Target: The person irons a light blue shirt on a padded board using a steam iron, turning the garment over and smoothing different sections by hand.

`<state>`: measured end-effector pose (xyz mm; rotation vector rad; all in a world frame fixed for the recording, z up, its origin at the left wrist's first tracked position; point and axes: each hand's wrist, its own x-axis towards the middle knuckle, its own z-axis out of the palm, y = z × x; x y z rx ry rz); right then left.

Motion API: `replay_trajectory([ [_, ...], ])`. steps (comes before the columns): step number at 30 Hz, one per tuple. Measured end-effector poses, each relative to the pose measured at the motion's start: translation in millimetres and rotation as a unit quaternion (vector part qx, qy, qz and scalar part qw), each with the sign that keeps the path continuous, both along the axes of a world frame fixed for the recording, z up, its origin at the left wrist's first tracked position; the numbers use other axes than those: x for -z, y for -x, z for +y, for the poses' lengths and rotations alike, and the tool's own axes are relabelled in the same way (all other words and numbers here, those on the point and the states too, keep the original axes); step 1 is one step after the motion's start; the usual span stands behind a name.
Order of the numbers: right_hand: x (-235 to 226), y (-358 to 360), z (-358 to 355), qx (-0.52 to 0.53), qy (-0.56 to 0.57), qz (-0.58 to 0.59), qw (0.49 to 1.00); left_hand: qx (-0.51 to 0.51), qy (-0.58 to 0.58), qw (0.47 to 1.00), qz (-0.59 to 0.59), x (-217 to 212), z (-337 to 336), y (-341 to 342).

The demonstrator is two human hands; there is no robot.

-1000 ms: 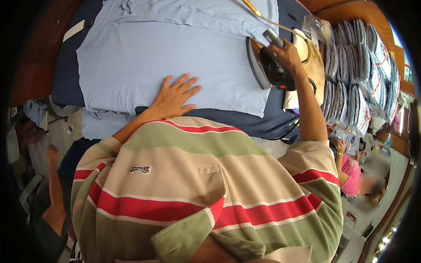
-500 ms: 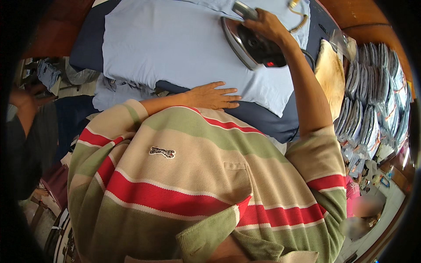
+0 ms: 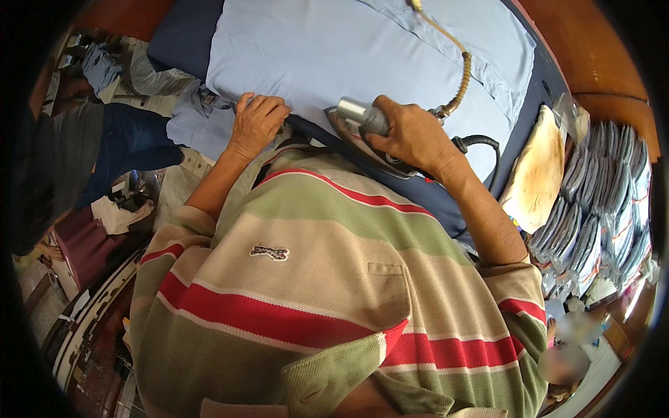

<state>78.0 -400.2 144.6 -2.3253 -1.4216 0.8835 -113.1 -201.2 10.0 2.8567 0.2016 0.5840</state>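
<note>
A light blue garment (image 3: 300,56) lies spread over the dark blue padded ironing board (image 3: 174,35). My left hand (image 3: 259,127) is at the garment's near left edge, its fingers curled on the cloth. My right hand (image 3: 416,139) is wrapped round the grey handle of a steam iron (image 3: 364,117). Tilted at the near edge of the garment, the iron is close to my shirt front; my hand hides part of its body. Whether its soleplate touches the cloth I cannot tell. A coiled tan hose (image 3: 465,73) and a black cord (image 3: 481,141) run near the iron.
A scorched cream pad (image 3: 536,171) lies at the board's right side. Beyond it stand stacks of folded, plastic-wrapped garments (image 3: 592,188). More blue cloth (image 3: 202,122) hangs at the left, near another person in dark jeans (image 3: 136,143). Blurred people are at the lower right.
The iron has come nearer to me and leftward, to the garment's near edge. My left hand, flat with spread fingers before, has moved left and closed on the cloth edge. The view has shifted.
</note>
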Motion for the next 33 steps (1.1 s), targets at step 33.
replay_trajectory([
  [33, 38.7, -164.1, -83.9, 0.312, -0.036, -0.083, 0.946, -0.051, -0.032, 0.983, 0.175, 11.6, -25.7, -84.2],
])
